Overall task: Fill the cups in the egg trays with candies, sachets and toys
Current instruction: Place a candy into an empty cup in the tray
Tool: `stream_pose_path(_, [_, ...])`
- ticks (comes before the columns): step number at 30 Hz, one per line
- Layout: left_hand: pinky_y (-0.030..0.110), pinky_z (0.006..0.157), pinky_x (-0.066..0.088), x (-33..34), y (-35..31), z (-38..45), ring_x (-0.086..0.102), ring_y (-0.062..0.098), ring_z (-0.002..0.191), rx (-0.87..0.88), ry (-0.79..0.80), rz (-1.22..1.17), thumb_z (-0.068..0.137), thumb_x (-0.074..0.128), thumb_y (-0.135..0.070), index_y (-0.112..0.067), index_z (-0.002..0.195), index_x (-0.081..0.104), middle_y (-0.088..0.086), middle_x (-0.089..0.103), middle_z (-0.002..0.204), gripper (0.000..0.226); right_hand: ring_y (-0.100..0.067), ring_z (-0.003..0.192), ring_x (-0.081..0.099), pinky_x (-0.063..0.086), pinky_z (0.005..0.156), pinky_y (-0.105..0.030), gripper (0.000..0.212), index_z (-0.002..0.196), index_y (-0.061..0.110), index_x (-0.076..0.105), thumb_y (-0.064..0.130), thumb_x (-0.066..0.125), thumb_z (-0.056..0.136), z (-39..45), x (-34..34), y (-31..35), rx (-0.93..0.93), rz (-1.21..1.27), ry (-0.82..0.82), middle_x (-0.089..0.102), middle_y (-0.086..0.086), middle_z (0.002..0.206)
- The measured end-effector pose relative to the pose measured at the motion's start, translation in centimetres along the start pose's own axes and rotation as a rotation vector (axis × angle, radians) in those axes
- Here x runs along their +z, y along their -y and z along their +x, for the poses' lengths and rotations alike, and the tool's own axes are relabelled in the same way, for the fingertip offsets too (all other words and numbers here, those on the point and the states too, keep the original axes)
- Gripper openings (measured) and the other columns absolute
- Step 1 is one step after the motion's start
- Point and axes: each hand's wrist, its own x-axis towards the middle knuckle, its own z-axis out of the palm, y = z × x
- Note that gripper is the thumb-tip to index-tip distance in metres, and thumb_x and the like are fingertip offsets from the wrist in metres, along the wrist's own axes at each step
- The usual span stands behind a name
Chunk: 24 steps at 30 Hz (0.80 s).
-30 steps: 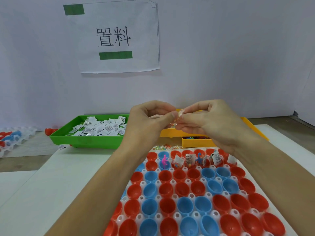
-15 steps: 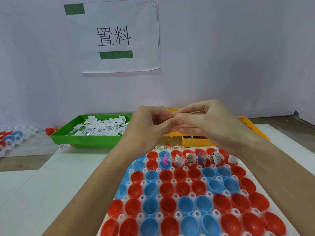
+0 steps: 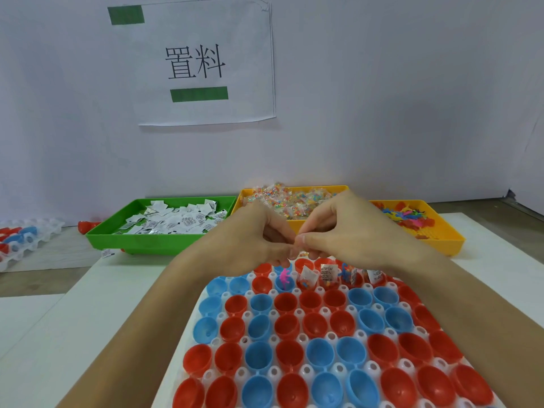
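We've got both hands, left (image 3: 259, 231) & right (image 3: 338, 228), pinching one small candy packet (image 3: 298, 235) above the egg tray's (image 3: 297, 328) far row; next, prob. drop it into an unfilled cup.

sachet tray (image 3: 117, 240) left, egg tray (image 3: 297, 313) probably nearest

Red and blue cups (image 3: 319, 353) fill my white egg tray (image 3: 306, 371). I see white printed sachets (image 3: 176, 220) in a green tray (image 3: 141, 242), multicoloured candies (image 3: 294, 200) and bright toys (image 3: 404, 216) in yellow trays (image 3: 450, 242).
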Motion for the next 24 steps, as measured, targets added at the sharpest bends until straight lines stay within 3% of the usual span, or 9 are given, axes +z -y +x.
stream_pose_path(4, [0.034, 0.08, 0.06, 0.1, 0.2, -0.1, 0.073, 0.026, 0.081, -0.041, 0.019, -0.025, 0.086, 0.073, -0.007, -0.009, 0.095, 0.075, 0.008, 0.077, 0.081, 0.009, 0.001, 0.063, 0.067, 0.054, 0.064, -0.018, 0.013, 0.074, 0.025, 0.079, 0.025, 0.076, 0.086, 0.0, 0.3, 0.1, -0.011, -0.057, 0.009, 0.072, 0.012, 0.063])
stream_pose_path(10, [0.033, 0.078, 0.056, 0.2, 0.5, 0.1, 0.07, 0.013, 0.076, -0.033, 0.029, -0.007, 0.085, 0.074, -0.011, -0.011, 0.09, 0.076, 0.004, 0.076, 0.083, 0.005, 0.006, 0.064, 0.065, 0.045, 0.055, -0.008, 0.014, 0.072, 0.026, 0.078, 0.025, 0.075, 0.085, -0.1, 1.0, 0.1, -0.014, -0.079, -0.004, 0.071, 0.016, 0.064])
stream_pose_path(18, [0.036, 0.069, 0.055, 0.0, 1.3, -0.2, 0.063, 0.014, 0.067, -0.026, 0.076, 0.043, 0.087, 0.071, -0.009, -0.027, 0.088, 0.069, 0.002, 0.071, 0.077, 0.018, -0.004, 0.066, 0.07, 0.06, 0.071, -0.028, 0.021, 0.076, 0.02, 0.079, 0.023, 0.065, 0.091, 0.2, -0.5, -0.2, -0.024, -0.026, -0.065, 0.073, 0.009, 0.066])
stream_pose_path(21, [0.045, 0.075, 0.055, 0.2, 1.6, 0.0, 0.067, 0.028, 0.073, -0.032, 0.067, 0.08, 0.085, 0.075, -0.012, -0.024, 0.084, 0.069, 0.007, 0.073, 0.081, 0.013, -0.006, 0.069, 0.071, 0.059, 0.074, -0.029, 0.019, 0.079, 0.022, 0.078, 0.026, 0.065, 0.092, 0.4, -1.5, -0.7, 0.003, 0.031, -0.116, 0.075, 0.006, 0.069])
stream_pose_path(24, [0.041, 0.076, 0.056, 0.3, 1.7, 0.1, 0.069, 0.028, 0.078, -0.036, 0.068, 0.1, 0.084, 0.077, -0.011, -0.017, 0.082, 0.071, 0.008, 0.074, 0.081, 0.009, -0.006, 0.068, 0.072, 0.056, 0.074, -0.028, 0.015, 0.083, 0.024, 0.077, 0.028, 0.066, 0.092, 0.6, -2.4, -1.1, 0.021, 0.062, -0.157, 0.075, 0.007, 0.071])
